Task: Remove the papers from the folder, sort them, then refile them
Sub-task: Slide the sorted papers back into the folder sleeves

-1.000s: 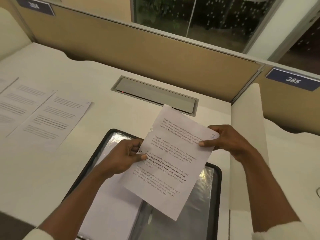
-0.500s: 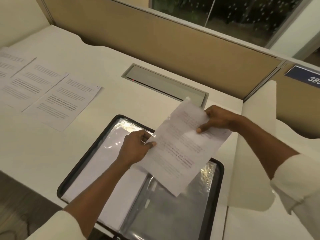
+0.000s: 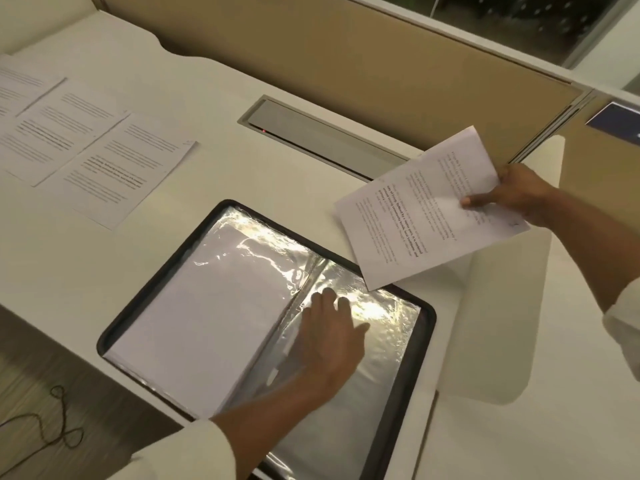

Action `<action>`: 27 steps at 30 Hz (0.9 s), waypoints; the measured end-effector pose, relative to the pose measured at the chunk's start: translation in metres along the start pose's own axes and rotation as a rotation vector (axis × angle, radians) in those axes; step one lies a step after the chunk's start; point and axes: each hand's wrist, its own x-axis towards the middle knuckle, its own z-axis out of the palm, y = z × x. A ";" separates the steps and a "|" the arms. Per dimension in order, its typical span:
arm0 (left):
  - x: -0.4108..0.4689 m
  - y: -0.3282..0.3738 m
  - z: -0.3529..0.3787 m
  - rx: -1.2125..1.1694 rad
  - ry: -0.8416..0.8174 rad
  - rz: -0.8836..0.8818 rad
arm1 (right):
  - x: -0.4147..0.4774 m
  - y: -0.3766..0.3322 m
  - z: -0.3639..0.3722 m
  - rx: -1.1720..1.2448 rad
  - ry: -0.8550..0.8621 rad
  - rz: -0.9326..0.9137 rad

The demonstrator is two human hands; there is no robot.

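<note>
Two hands, two jobs. Right hand first: thumb on top, fingers beneath, pinching one printed sheet by its right edge. Sheet is in the air, tilted, over the right side of the desk, with one corner overhanging the folder. (Obs. 1)

Why held out there and not laid down? (Obs. 2)

Judgement: it keeps the page clear of the folder while the other hand works. Left hand: fingers straight and spread, holding nothing, palm down on the right-hand plastic sleeve, close to the spine. Contact looks likely, but glare on the plastic prevents certainty. (Obs. 1)

Purpose of the flat hand? (Obs. 2)

Probably steadying the sleeve, or checking that it is empty. Cannot tell which. Left-hand sleeve has white paper in it, blank side up, so removal reads as unfinished. (Obs. 1)

And further out? (Obs. 2)

Several printed sheets lie face up on the desk, well left of the folder, overlapping in a row. Spread that way each is readable, which suits sorting. Held sheet bears a small mark at one corner, too small to read. Folder lies open and flat at the near desk edge, within reach of both hands. (Obs. 1)
</note>
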 end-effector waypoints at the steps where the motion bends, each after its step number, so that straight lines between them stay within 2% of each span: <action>1: -0.002 0.010 0.009 0.047 -0.050 0.007 | 0.001 0.001 -0.001 -0.004 -0.010 0.004; 5: -0.002 0.045 0.033 0.188 -0.223 0.023 | 0.008 0.007 -0.005 -0.049 -0.034 0.013; 11: -0.006 0.067 0.038 0.291 -0.217 0.010 | 0.017 0.008 -0.016 -0.108 -0.106 0.018; 17: -0.010 0.068 0.031 0.065 -0.180 0.005 | 0.029 0.001 -0.032 -0.165 -0.130 0.059; 20: -0.013 0.067 0.023 -0.040 -0.030 0.003 | 0.034 -0.007 -0.040 -0.167 -0.139 0.044; 27: -0.013 0.060 0.000 -0.200 0.026 -0.237 | 0.039 -0.025 -0.053 -0.174 -0.151 0.028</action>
